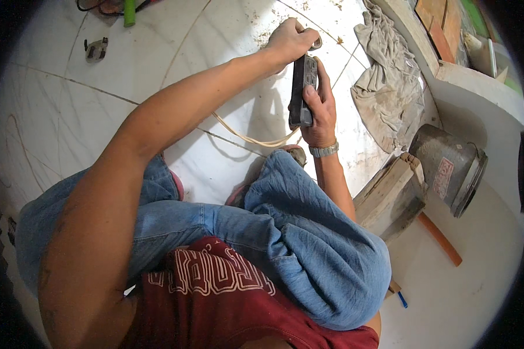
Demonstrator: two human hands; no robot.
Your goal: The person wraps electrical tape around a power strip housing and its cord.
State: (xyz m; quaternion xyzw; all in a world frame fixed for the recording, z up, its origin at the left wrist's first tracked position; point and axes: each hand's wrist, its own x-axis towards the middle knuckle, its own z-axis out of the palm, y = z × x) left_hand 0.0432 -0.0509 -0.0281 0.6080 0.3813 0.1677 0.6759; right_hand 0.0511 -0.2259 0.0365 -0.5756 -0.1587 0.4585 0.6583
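My right hand (321, 110) is wrapped around a black power strip (299, 93), thumb across its socket face. The strip stands nearly upright in the picture, its sockets turned to the right. A cream-coloured cable (256, 141) loops from its near end toward the left over the tiles. At the strip's far end is my left hand (293, 42), fingers curled in a pinch. Something small and dark shows at those fingertips, too hidden to name. A metal-banded watch (324, 150) sits on my right wrist.
A crumpled grey cloth (384, 81) lies right of my hands. Beyond it are a dark tipped bucket (445, 163), a wooden block (393, 195) and an orange stick (441, 239). Far left, a small fitting (96, 50) rests on the white tiles (128, 64), near a green rod (129, 13).
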